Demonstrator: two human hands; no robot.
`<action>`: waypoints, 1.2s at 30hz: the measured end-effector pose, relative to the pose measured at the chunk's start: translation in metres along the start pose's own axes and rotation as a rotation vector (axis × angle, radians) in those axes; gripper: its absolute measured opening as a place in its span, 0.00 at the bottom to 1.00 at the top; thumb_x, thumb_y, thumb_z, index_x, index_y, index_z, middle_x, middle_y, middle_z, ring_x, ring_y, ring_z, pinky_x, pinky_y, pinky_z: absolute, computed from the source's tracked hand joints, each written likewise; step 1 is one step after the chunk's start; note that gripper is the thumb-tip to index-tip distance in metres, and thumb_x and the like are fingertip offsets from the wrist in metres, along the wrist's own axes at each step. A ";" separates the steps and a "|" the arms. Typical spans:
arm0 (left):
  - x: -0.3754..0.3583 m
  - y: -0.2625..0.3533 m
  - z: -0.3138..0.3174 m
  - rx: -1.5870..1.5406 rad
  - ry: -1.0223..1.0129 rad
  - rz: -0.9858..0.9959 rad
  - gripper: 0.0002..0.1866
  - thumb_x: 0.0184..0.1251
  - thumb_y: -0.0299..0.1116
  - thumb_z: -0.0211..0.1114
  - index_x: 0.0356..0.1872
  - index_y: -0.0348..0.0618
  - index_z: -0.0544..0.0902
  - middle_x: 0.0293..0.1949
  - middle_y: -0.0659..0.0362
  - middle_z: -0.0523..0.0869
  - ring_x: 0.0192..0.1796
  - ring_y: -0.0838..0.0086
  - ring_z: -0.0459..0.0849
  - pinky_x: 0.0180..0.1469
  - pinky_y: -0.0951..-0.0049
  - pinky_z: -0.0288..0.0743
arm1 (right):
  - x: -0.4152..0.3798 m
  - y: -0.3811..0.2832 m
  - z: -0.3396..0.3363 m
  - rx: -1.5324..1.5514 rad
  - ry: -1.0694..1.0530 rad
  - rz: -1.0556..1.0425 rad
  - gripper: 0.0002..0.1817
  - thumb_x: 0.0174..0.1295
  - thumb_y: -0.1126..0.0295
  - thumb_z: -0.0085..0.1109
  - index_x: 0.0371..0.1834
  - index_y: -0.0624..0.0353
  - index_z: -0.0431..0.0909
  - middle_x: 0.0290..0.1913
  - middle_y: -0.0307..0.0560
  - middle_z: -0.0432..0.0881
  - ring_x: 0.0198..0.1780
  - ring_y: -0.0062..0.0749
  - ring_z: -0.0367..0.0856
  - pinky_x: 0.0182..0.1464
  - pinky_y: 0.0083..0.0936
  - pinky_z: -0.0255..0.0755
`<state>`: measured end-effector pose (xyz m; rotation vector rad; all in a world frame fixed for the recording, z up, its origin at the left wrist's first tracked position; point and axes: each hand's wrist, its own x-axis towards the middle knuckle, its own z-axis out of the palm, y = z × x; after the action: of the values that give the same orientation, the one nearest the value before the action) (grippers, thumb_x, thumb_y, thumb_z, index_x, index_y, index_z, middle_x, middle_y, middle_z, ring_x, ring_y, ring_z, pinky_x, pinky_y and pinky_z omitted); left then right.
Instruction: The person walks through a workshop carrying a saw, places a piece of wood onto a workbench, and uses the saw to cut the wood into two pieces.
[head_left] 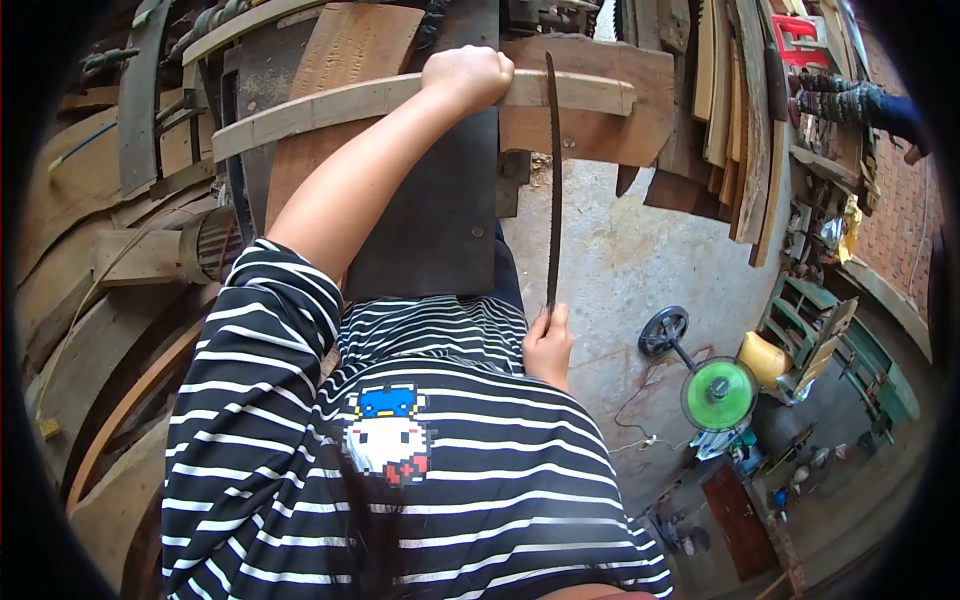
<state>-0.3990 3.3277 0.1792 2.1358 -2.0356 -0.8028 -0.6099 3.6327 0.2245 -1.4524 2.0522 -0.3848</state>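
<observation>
Striped shirt: the person's black-and-white top (480,450) is nearest, tucked close against the bench (425,215).
Right hand: the right hand (548,342) sits low beside the bench, its fingers curled round the bottom end of the saw.
Saw: the long, narrow blade (555,200) stands nearly straight up from that fist, its upper part crossing the wood strip.
Left hand: the left hand (468,76) reaches across the bench, fingers closed over the strip, just beside the blade.
Wood strip: the pale, slightly bowed piece (368,99) lies crosswise over boards at the bench's far part, its right end beyond the saw.
Sawing: I'd judge the strip is being cut near that end; whether the teeth bite, I can't tell.
Next stroke: it calls for a firm left hold, a straight blade and fingers clear of the teeth.
Floor: a green fan (718,393) lies off to the right on the grey floor (615,250).
</observation>
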 end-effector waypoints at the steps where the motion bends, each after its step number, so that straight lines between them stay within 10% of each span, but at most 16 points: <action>1: 0.000 0.001 -0.002 0.001 -0.028 -0.008 0.26 0.68 0.45 0.40 0.34 0.42 0.86 0.38 0.47 0.86 0.42 0.52 0.85 0.47 0.56 0.78 | 0.002 -0.002 0.000 0.005 -0.002 0.010 0.06 0.66 0.73 0.49 0.41 0.64 0.71 0.25 0.69 0.76 0.28 0.65 0.77 0.25 0.47 0.67; 7: -0.002 0.003 -0.008 0.033 -0.092 -0.020 0.25 0.67 0.45 0.40 0.37 0.44 0.87 0.40 0.49 0.87 0.44 0.56 0.86 0.48 0.59 0.79 | 0.140 -0.083 0.023 0.008 0.036 -0.101 0.08 0.67 0.70 0.47 0.42 0.63 0.71 0.25 0.68 0.76 0.29 0.65 0.77 0.26 0.47 0.67; 15: 0.000 -0.001 -0.002 0.012 -0.033 0.015 0.24 0.68 0.44 0.40 0.33 0.43 0.85 0.36 0.48 0.87 0.40 0.52 0.86 0.45 0.56 0.79 | -0.009 -0.017 -0.012 0.018 -0.043 0.111 0.08 0.65 0.73 0.49 0.45 0.64 0.71 0.22 0.68 0.76 0.28 0.65 0.78 0.24 0.47 0.68; 24: 0.001 0.000 -0.008 0.035 -0.027 0.065 0.23 0.68 0.44 0.41 0.33 0.45 0.85 0.36 0.48 0.87 0.40 0.52 0.86 0.44 0.56 0.80 | 0.142 -0.099 0.008 -0.064 0.020 -0.108 0.07 0.66 0.72 0.49 0.42 0.63 0.71 0.22 0.66 0.76 0.26 0.63 0.77 0.24 0.43 0.66; 31: 0.005 -0.007 0.005 0.073 0.044 0.122 0.23 0.67 0.44 0.42 0.31 0.47 0.87 0.34 0.52 0.88 0.36 0.55 0.87 0.40 0.57 0.80 | -0.015 -0.041 -0.029 0.007 -0.085 0.151 0.03 0.65 0.74 0.49 0.40 0.60 0.72 0.21 0.65 0.76 0.25 0.61 0.79 0.23 0.41 0.68; 36: -0.002 0.002 -0.009 0.091 0.034 0.160 0.21 0.66 0.40 0.43 0.25 0.44 0.84 0.29 0.47 0.87 0.35 0.55 0.87 0.36 0.55 0.80 | 0.134 -0.104 0.003 -0.066 -0.082 -0.113 0.08 0.64 0.73 0.49 0.45 0.61 0.69 0.26 0.70 0.77 0.31 0.67 0.77 0.30 0.53 0.69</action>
<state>-0.3970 3.3264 0.1886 1.9826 -2.2311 -0.6604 -0.5607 3.4711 0.2387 -1.6019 1.9397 -0.3005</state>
